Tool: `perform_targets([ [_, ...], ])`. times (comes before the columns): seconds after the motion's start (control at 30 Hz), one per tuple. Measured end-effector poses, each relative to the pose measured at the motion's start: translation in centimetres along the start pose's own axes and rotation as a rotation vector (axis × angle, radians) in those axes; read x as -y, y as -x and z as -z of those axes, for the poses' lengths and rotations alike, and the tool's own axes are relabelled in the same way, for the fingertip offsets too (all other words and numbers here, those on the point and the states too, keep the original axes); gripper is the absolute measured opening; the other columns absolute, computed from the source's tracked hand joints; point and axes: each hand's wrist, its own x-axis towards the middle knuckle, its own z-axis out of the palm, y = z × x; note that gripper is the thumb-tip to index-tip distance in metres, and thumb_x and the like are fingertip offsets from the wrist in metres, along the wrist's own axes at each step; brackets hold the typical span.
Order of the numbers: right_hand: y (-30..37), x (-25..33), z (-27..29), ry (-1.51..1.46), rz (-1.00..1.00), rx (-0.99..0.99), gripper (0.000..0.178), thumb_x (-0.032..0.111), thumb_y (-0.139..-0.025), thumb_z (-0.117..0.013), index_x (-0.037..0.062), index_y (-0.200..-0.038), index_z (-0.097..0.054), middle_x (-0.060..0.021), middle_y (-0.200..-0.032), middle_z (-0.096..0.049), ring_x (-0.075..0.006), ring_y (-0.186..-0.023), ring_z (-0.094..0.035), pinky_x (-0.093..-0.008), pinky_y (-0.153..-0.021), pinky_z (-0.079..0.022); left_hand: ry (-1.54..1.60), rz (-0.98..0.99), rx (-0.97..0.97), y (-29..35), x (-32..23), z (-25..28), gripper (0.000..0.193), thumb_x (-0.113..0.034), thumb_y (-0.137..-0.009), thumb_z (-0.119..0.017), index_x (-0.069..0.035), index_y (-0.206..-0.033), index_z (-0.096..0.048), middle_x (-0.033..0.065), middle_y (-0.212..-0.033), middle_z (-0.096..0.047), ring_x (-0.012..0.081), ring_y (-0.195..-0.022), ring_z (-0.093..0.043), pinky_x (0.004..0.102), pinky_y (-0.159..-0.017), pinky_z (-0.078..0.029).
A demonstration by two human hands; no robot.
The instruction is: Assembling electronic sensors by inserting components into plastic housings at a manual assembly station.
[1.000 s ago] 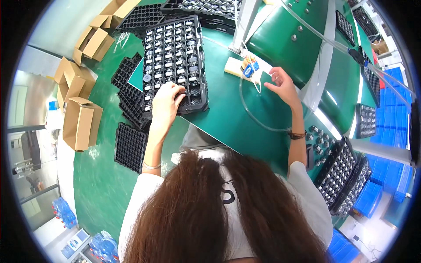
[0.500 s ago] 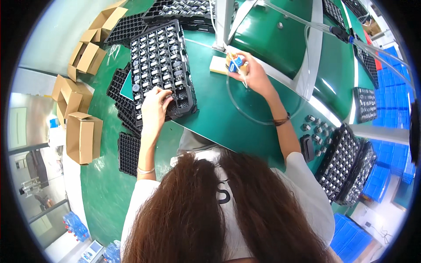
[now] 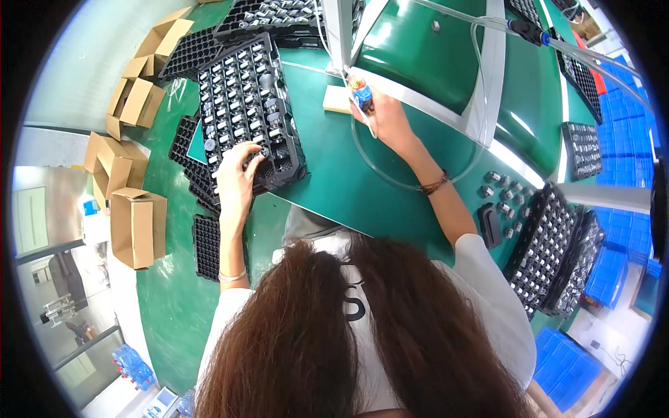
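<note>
My left hand [image 3: 237,174] reaches over the near end of a black compartment tray [image 3: 301,167], which holds rows of small silver cylindrical parts. Thumb and forefinger are pinched together among the near pockets; what sits between the tips is too small to make out. A few pockets beside these fingers look dark. My right hand [image 3: 390,122] is closed around a small blue tool with an orange top [image 3: 361,95]. From the tool a thin white stem points down, and a clear hose [image 3: 376,169] loops below the hand. Right behind it lies a cream-coloured block [image 3: 336,99].
A white post [image 3: 337,35] rises behind the right hand. More black trays [image 3: 194,52] are stacked left and behind. Loose metal parts [image 3: 503,194], a black oblong piece [image 3: 489,224] and filled trays [image 3: 547,247] lie to the right. Open cardboard boxes [image 3: 138,230] line the left.
The whole view has shifted slightly. My right hand has turned a little around the blue tool, its back now more to the camera. My left hand stays pinched at the tray's near end.
</note>
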Motion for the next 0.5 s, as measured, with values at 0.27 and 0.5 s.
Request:
perform_targets([
  [0.27, -0.1, -0.1, 0.3, 0.128, -0.102, -0.003, 0.028, 0.022, -0.079, -0.069, -0.0013, -0.091, -0.058, -0.0156, -0.068, -0.059, -0.025, -0.059, -0.059, -0.0326, -0.059, -0.047, 0.147, 0.229, 0.039, 0.2, -1.1, 0.7, 0.02, -0.008, -0.084, -0.062, -0.003, -0.103, -0.063, 0.0088, -0.096, -0.066, 0.0144, -0.085, -0.063, 0.0267, -0.077, -0.048],
  [0.5, 0.3, 0.0, 0.2, 0.067, -0.068, -0.005, 0.027, 0.02, -0.079, -0.068, -0.0011, -0.093, -0.059, -0.0162, -0.069, -0.06, -0.0257, -0.062, -0.062, -0.0331, -0.059, -0.048, 0.281, 0.224, -0.039, 0.3, -1.3, 0.7, 0.02, -0.006, -0.086, -0.059, -0.005, -0.106, -0.063, 0.0068, -0.097, -0.065, 0.0121, -0.086, -0.061, 0.0245, -0.075, -0.047],
])
